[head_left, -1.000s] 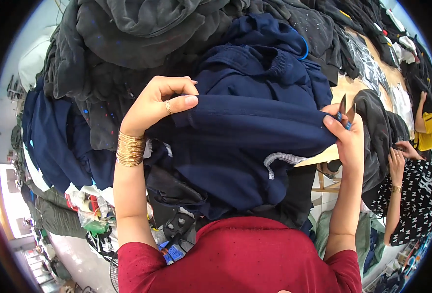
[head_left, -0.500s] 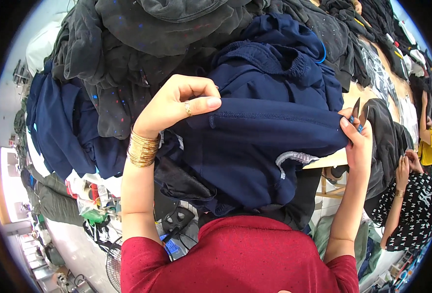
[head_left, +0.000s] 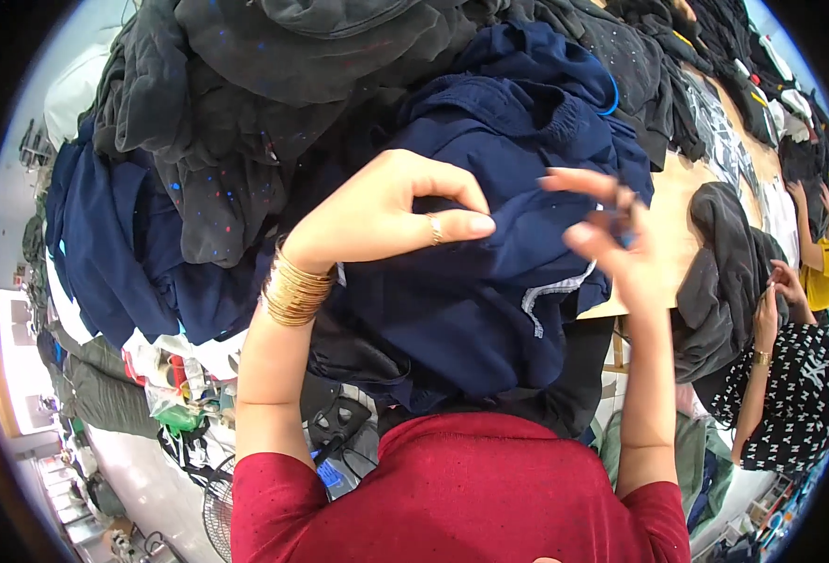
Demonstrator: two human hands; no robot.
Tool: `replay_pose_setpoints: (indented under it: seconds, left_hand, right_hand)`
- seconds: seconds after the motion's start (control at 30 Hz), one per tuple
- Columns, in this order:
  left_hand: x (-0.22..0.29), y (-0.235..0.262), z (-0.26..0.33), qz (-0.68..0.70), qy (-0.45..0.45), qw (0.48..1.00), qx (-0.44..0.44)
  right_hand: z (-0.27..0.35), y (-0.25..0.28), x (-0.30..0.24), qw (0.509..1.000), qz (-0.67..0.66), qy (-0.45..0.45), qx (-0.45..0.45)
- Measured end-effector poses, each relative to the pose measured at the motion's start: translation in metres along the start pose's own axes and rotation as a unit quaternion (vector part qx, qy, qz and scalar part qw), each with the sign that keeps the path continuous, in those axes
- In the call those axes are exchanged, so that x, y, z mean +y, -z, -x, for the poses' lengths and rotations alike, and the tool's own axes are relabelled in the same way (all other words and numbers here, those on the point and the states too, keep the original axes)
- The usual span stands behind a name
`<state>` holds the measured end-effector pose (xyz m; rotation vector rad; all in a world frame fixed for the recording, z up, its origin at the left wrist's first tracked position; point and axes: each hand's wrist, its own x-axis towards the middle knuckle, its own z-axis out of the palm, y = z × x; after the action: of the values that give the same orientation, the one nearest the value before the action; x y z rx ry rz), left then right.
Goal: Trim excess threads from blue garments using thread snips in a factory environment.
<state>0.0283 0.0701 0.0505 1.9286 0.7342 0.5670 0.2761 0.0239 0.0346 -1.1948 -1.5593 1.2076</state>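
Observation:
A navy blue garment [head_left: 443,310] is spread before me, a white-and-grey tape [head_left: 538,305] along part of its edge. My left hand [head_left: 377,211], wearing a ring and gold bangles, is closed in a pinch at a fold of this cloth. Over the garment's right side, my right hand [head_left: 625,249] is smeared by motion, its index finger and thumb stretched toward the left. A dark, blurred pair of thread snips [head_left: 628,223] sits in that hand, its blades hard to make out.
More navy clothing [head_left: 489,108] is heaped just beyond, with charcoal speckled garments [head_left: 311,56] at the far left. A dark grey garment [head_left: 729,272] hangs over the wooden table [head_left: 679,202] on the right. Another person's hands [head_left: 778,296] are at the right edge. A fan [head_left: 216,507] stands lower left.
My right hand has let go of the navy cloth's right end and moved left. My left hand has shifted right, and the stretched edge has gone slack.

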Motion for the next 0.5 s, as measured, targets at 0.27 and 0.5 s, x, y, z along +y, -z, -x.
replay_pose_setpoints:
  seconds: [0.27,0.5]
  left_hand:
    - [0.003,0.026,0.010,0.012,0.074,0.997,0.000]
    - [-0.013,0.037,0.029,0.064,0.062,0.995,0.043]
  right_hand:
    - [-0.002,0.001,0.014,0.993,-0.114,-0.018,-0.006]
    - [0.014,0.012,0.030,0.965,-0.222,-0.127,0.058]
